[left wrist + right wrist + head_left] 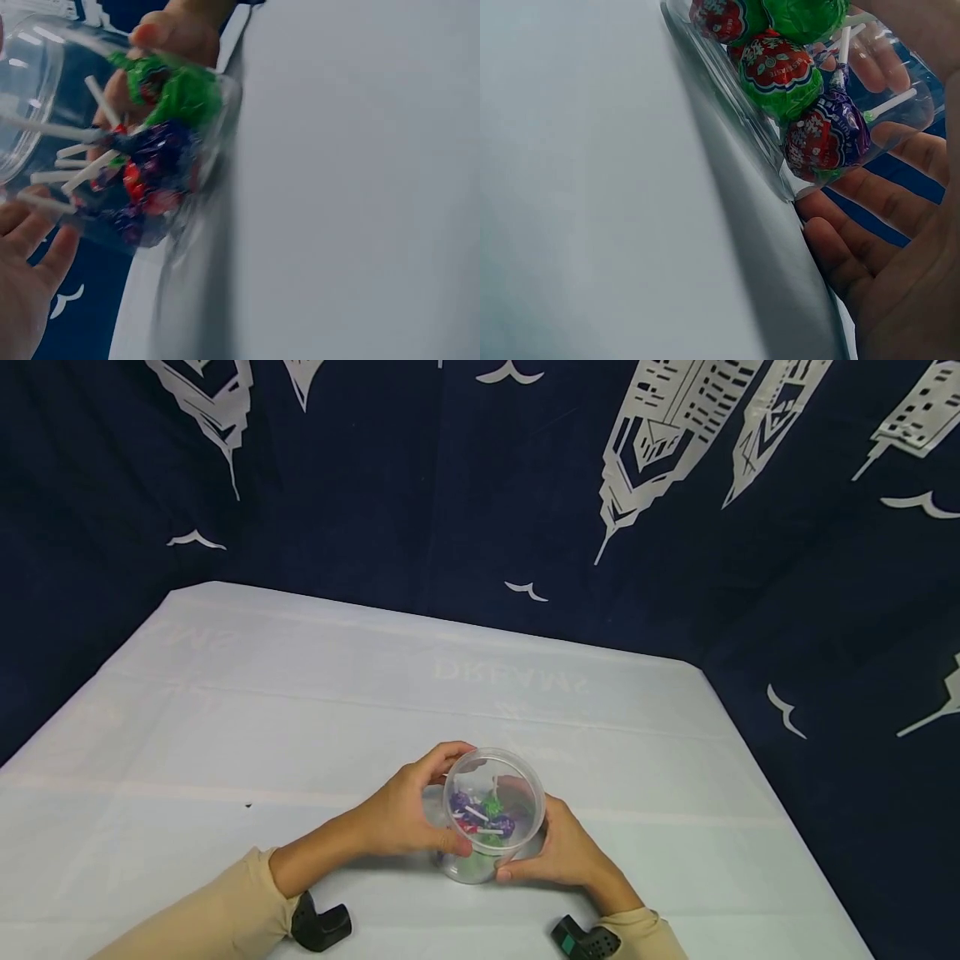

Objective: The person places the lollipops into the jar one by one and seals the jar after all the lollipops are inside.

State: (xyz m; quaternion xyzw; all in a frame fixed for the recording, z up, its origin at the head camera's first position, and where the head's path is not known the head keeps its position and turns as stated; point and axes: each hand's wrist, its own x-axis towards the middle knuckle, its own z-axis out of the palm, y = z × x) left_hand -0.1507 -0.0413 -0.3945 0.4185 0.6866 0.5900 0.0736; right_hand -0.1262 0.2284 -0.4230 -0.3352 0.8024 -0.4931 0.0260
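A clear round plastic jar (pixel 469 868) stands on the white cloth, held between both hands. Inside lie several lollipops (pixel 487 814) in green, purple and red wrappers with white sticks. My left hand (pixel 405 810) grips the jar's left side near the rim, thumb in front and fingers behind. On the right side my right hand (pixel 567 853) holds it lower, thumb at the front. The left wrist view shows the lollipops (pixel 161 150) bunched at the jar's bottom. In the right wrist view, fingers (pixel 889 202) curve around the wall. Whether a lid covers the top, I cannot tell.
White cloth (pixel 300 743) covers the table around the jar. A small dark speck (pixel 248 805) lies to the left. Behind the table hangs a navy curtain (pixel 390 510) with white buildings and birds. Dark wrist devices (pixel 321 925) sit by both sleeves.
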